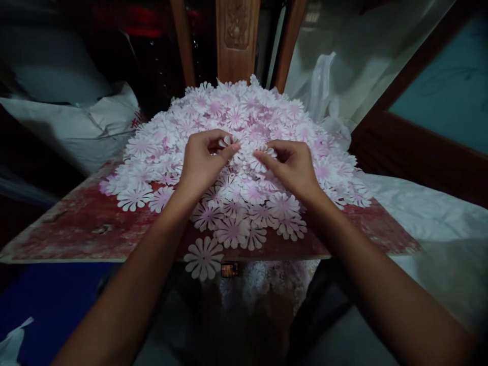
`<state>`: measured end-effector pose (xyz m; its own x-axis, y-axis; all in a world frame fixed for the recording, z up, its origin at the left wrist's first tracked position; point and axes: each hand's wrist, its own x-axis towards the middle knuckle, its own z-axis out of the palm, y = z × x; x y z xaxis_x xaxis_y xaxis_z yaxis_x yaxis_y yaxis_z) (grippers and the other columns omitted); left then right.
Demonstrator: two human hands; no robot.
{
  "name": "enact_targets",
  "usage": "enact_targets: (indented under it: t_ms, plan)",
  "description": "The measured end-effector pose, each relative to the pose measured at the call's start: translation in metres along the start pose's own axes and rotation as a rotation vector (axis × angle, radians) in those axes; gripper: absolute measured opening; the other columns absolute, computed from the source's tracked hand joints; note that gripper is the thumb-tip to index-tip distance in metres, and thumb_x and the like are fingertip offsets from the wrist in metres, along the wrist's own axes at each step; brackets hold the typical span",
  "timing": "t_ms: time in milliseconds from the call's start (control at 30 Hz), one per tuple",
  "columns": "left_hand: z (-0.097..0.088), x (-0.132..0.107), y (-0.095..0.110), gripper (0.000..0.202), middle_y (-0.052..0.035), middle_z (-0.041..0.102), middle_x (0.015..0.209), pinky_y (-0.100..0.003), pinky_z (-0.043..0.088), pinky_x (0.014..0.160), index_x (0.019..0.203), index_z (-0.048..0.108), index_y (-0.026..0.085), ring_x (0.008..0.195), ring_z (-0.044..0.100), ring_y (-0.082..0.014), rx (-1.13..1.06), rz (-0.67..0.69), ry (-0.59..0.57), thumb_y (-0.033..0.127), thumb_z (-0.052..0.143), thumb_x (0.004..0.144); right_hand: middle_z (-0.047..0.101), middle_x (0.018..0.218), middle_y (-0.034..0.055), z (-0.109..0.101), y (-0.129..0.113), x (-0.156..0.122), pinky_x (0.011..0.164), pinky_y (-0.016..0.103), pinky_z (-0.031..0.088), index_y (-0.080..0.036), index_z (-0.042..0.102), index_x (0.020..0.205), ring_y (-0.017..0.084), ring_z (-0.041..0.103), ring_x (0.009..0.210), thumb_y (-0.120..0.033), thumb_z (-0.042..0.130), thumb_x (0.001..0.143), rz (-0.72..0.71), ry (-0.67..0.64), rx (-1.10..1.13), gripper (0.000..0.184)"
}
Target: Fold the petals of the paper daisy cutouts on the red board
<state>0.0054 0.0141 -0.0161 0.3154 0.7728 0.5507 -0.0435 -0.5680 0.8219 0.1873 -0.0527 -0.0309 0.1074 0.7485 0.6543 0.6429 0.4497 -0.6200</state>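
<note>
Through the head camera I see pink-centred paper flowers [236,117], too many and too overlapped to count, heaped on a red-stained board [84,223]. One lone flower [204,258] overhangs the board's near edge. My left hand [202,162] and right hand [290,170], two in all, each pinch petals mid-heap, though I cannot tell which flowers. A careless tug could slide the loose pile and tip that edge flower off.
</note>
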Motion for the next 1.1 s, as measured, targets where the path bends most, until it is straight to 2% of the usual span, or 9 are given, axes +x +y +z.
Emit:
enact_targets:
  t_ms: [133, 233, 467, 600, 667, 767, 933, 1000, 1100]
  plan:
    - [0.005, -0.006, 0.002, 0.007, 0.0012, 0.060, 0.074, -0.015, 0.042, 0.058, 0.082, 0.062, 0.012, 0.063, 0.053, -0.0067, 0.169, 0.086, -0.004, 0.018, 0.067, 0.082, 0.064, 0.076, 0.0012, 0.002, 0.004, 0.001, 0.060, 0.025, 0.035, -0.015, 0.073, 0.088, 0.009, 0.048, 0.063, -0.038, 0.070, 0.085, -0.001, 0.039, -0.072, 0.023]
    - [0.008, -0.012, 0.005, 0.006, 0.0009, 0.060, 0.075, -0.015, 0.042, 0.059, 0.085, 0.063, 0.014, 0.066, 0.054, -0.0081, 0.337, 0.148, -0.029, 0.020, 0.061, 0.088, 0.067, 0.088, 0.0040, 0.002, 0.006, 0.000, 0.069, 0.027, 0.041, -0.018, 0.076, 0.097, 0.013, 0.057, 0.075, -0.028, 0.068, 0.085, 0.012, 0.013, -0.203, 0.018]
    - [0.007, -0.014, -0.005, 0.013, -0.0006, 0.066, 0.085, -0.016, 0.048, 0.065, 0.096, 0.065, 0.016, 0.076, 0.061, -0.0101, 0.373, 0.137, 0.044, 0.015, 0.062, 0.083, 0.068, 0.112, 0.0057, -0.003, 0.013, -0.006, 0.080, 0.032, 0.045, -0.023, 0.069, 0.120, 0.021, 0.061, 0.095, -0.026, 0.057, 0.087, 0.103, -0.190, -0.388, 0.036]
    - [0.006, -0.014, -0.007, 0.039, -0.0028, 0.070, 0.094, -0.017, 0.051, 0.069, 0.106, 0.062, 0.015, 0.084, 0.067, -0.0111, 0.295, 0.057, 0.000, -0.003, 0.049, 0.074, 0.067, 0.108, 0.0057, -0.006, 0.016, -0.005, 0.082, 0.033, 0.045, -0.020, 0.067, 0.116, 0.020, 0.060, 0.095, -0.024, 0.061, 0.082, 0.141, -0.098, -0.386, 0.034]
    - [0.006, -0.014, -0.005, 0.041, -0.0037, 0.071, 0.098, -0.018, 0.052, 0.069, 0.107, 0.062, 0.014, 0.081, 0.067, -0.0105, 0.301, 0.040, -0.002, -0.004, 0.046, 0.074, 0.066, 0.101, 0.0049, -0.010, 0.016, -0.003, 0.080, 0.032, 0.044, -0.019, 0.067, 0.104, 0.018, 0.059, 0.087, -0.024, 0.064, 0.080, 0.151, -0.022, -0.396, 0.026]
    - [0.005, -0.015, 0.000, 0.026, -0.0038, 0.072, 0.093, -0.022, 0.051, 0.071, 0.102, 0.067, 0.014, 0.074, 0.066, -0.0109, 0.366, 0.036, -0.008, 0.006, 0.050, 0.083, 0.062, 0.094, 0.0035, -0.021, 0.014, -0.002, 0.077, 0.030, 0.041, -0.018, 0.065, 0.088, 0.014, 0.056, 0.077, -0.026, 0.066, 0.079, 0.156, 0.075, -0.450, 0.013]
    - [0.001, -0.017, 0.004, 0.017, -0.0057, 0.070, 0.097, -0.024, 0.048, 0.073, 0.093, 0.070, 0.015, 0.083, 0.063, -0.0129, 0.365, 0.133, -0.022, 0.023, 0.057, 0.088, 0.062, 0.090, 0.0037, -0.047, 0.001, -0.010, 0.070, 0.028, 0.038, -0.017, 0.063, 0.085, 0.013, 0.054, 0.073, -0.037, 0.058, 0.087, 0.229, 0.115, -0.508, 0.021]
    - [0.000, -0.017, 0.006, 0.016, -0.0038, 0.068, 0.083, -0.023, 0.046, 0.068, 0.088, 0.069, 0.015, 0.075, 0.061, -0.0120, 0.303, 0.082, -0.051, 0.029, 0.061, 0.086, 0.064, 0.090, 0.0031, -0.057, -0.008, -0.018, 0.069, 0.027, 0.038, -0.017, 0.063, 0.087, 0.013, 0.055, 0.074, -0.037, 0.055, 0.089, 0.242, 0.114, -0.539, 0.022]
    - [-0.001, -0.019, 0.011, 0.022, -0.0005, 0.062, 0.066, -0.021, 0.043, 0.059, 0.081, 0.065, 0.014, 0.061, 0.059, -0.0103, 0.092, -0.112, -0.120, 0.036, 0.068, 0.080, 0.066, 0.090, 0.0019, -0.069, -0.028, -0.034, 0.067, 0.026, 0.038, -0.018, 0.063, 0.092, 0.012, 0.056, 0.073, -0.036, 0.051, 0.091, 0.280, 0.102, -0.584, 0.021]
